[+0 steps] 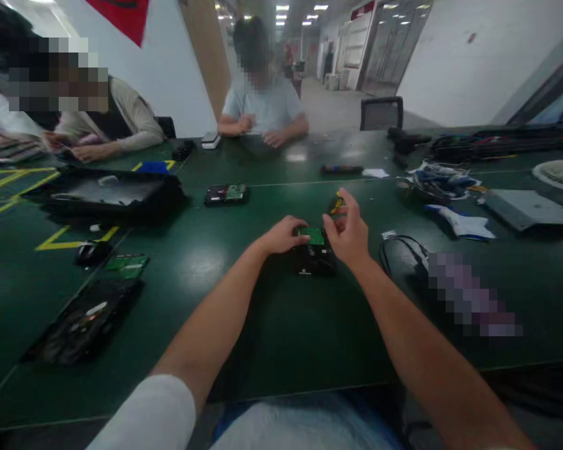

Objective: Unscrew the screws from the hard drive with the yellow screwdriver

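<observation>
A black hard drive (313,259) with a green circuit board (313,235) lies on the table in front of me. My left hand (284,236) grips its left side, thumb on the board's edge and the other fingers partly hidden. At its right edge is my right hand (349,231), thumb and forefinger raised and apart. A yellow-and-black handle (336,203), which looks like a screwdriver's, is tucked in the curled fingers of that hand; its tip is hidden. Another hard drive (226,194) with a partly green face rests farther off to the left.
Left on the green table (206,337) are a black tray (107,194), a mouse (92,252), loose green boards (127,265) and a black bag of small parts (84,325). Cables (438,181) and a grey box (530,209) lie right. Several people sit opposite, including one person (263,103).
</observation>
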`<state>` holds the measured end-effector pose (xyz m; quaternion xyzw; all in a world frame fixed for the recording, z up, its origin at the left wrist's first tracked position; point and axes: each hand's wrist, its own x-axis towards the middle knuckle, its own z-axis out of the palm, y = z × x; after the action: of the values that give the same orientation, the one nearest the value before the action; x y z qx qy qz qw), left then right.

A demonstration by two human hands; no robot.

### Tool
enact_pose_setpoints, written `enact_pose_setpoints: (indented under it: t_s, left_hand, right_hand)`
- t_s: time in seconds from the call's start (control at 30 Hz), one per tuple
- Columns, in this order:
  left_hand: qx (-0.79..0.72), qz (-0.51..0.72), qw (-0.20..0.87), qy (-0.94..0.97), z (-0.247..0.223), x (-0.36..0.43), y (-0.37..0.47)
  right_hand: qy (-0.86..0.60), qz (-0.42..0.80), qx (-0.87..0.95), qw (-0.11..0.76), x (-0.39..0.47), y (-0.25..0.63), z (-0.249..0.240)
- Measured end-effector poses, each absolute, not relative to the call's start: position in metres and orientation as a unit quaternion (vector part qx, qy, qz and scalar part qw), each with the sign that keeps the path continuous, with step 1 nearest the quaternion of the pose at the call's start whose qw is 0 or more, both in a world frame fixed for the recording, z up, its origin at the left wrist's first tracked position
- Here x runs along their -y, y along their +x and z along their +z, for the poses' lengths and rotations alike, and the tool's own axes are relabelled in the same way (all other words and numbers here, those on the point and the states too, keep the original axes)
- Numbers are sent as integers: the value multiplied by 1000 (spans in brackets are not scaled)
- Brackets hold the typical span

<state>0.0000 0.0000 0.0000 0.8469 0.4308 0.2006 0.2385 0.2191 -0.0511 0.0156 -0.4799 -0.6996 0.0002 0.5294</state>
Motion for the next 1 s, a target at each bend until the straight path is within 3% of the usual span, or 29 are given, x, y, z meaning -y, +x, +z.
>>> enact_pose_setpoints:
  t_s: [1.0]
  left_hand:
    - [-431, 201, 257, 841, -1, -2, -2]
  right_hand:
    - [-477, 46, 713, 512, 48, 221, 16]
